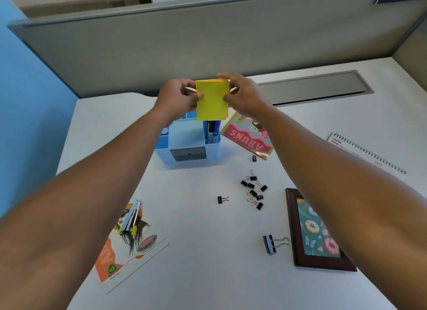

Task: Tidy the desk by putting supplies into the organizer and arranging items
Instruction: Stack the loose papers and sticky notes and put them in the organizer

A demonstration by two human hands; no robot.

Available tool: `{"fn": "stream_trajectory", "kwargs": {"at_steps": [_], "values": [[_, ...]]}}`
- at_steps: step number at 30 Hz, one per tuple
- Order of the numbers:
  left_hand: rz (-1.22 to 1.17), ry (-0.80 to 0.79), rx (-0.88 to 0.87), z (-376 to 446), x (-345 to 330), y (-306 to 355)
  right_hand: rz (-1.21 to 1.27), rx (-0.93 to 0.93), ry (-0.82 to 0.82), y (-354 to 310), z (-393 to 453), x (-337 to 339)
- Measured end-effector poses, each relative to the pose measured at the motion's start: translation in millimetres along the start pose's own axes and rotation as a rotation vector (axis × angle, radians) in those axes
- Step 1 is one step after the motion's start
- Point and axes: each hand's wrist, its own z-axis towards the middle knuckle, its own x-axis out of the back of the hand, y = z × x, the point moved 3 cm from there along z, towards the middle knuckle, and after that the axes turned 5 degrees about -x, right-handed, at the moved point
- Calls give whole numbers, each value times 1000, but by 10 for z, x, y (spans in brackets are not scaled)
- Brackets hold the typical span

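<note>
i hold the yellow sticky note pad (212, 100) upright above the blue organizer (188, 145), my left hand (179, 99) pinching its left edge and my right hand (242, 94) pinching its right edge, so i judge it can go down straight into an open compartment. the pad is a thin paper block with an orange edge. the organizer is smooth plastic and already keeps pens (212, 130). small black binder clips (253, 189) lie scattered nearer on the white desk (196, 252).
</note>
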Motion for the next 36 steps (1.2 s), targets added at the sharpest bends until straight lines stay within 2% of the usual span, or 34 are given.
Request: {"fn": "stream_trajectory", "kwargs": {"at_steps": [9, 13, 21, 28, 36], "values": [[78, 67, -23, 310, 296, -123, -63, 90, 70, -138, 395, -201], [329, 88, -80, 411, 356, -137, -102, 109, 66, -145, 538, -280], [576, 45, -144, 568, 340, -180, -200, 86, 8, -40, 754, -368], [642, -9, -136, 620, 272, -337, -276, 65, -100, 92, 795, -451], [739, -10, -97, 592, 208, -489, -502, 41, -222, 122, 846, -535]]}}
